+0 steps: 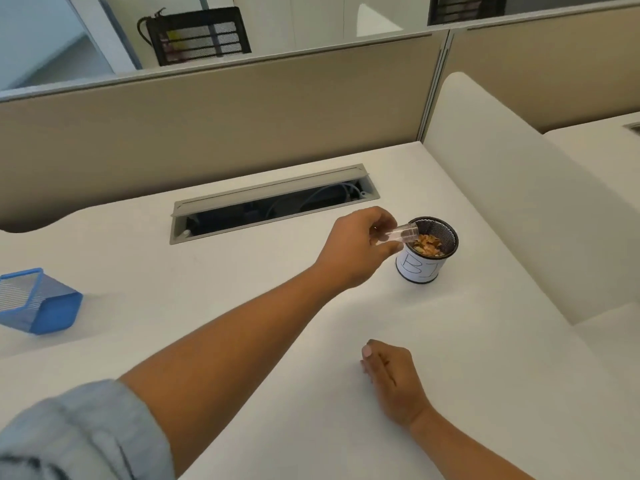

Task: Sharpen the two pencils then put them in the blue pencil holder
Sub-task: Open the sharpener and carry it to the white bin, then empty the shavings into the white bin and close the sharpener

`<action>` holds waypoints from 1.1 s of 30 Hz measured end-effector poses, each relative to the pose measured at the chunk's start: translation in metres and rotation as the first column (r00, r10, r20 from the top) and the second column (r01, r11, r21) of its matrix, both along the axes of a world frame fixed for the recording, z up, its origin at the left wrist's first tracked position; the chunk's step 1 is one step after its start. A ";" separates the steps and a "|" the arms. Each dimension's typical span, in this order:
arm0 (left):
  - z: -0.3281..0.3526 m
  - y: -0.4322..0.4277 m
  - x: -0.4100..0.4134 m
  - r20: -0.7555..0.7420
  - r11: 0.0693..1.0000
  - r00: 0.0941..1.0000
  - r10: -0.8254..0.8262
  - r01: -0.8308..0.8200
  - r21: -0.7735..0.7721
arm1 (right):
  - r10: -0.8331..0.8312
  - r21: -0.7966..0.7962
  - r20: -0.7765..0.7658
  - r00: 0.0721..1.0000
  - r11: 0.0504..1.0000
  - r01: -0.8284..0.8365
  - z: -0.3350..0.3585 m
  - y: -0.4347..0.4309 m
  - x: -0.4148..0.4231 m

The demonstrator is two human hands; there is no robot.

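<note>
My left hand [356, 247] reaches far across the white desk and grips a small clear plastic container [403, 233], tipped on its side over the rim of a black mesh cup [446, 233]. That cup has a white paper label with handwritten letters and holds a heap of pencil shavings [427, 244]. My right hand [391, 375] rests on the desk nearer to me, fingers curled; whether it holds anything I cannot tell. The blue mesh pencil holder [45, 306] stands at the far left of the desk. No pencil is clearly visible.
An open cable slot [270, 202] with wires inside cuts across the back of the desk. Beige partition walls [207, 109] close the back and right sides. A low white divider [512, 188] rises at the right. A black mesh tray [199, 34] sits beyond the partition.
</note>
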State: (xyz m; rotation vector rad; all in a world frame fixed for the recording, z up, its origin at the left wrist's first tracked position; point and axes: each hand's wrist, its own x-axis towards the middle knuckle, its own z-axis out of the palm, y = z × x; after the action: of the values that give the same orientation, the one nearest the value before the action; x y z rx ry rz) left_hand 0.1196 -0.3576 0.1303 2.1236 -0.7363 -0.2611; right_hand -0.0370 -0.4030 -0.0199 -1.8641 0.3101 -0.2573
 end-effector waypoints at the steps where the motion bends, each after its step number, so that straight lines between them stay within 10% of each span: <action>1: 0.001 -0.010 0.005 0.024 0.999 0.999 -0.029 0.028 0.014 | 0.004 0.001 -0.002 1.000 1.000 -0.004 0.001 0.000 0.000; 19: -0.010 -0.099 0.033 0.279 0.884 0.891 -0.358 0.227 0.409 | 0.072 -0.033 0.010 0.997 0.997 -0.071 -0.004 -0.004 -0.001; 33: 0.003 0.031 -0.001 0.025 0.996 0.996 0.090 -0.090 0.012 | -0.032 0.255 -0.178 0.983 0.964 0.077 0.031 -0.016 0.010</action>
State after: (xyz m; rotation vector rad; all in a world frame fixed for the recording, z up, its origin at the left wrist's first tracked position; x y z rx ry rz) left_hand 0.1184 -0.3262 0.1330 2.1691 -0.6526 -0.1925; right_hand -0.0271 -0.4194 0.0110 -1.6200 0.4919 -0.0862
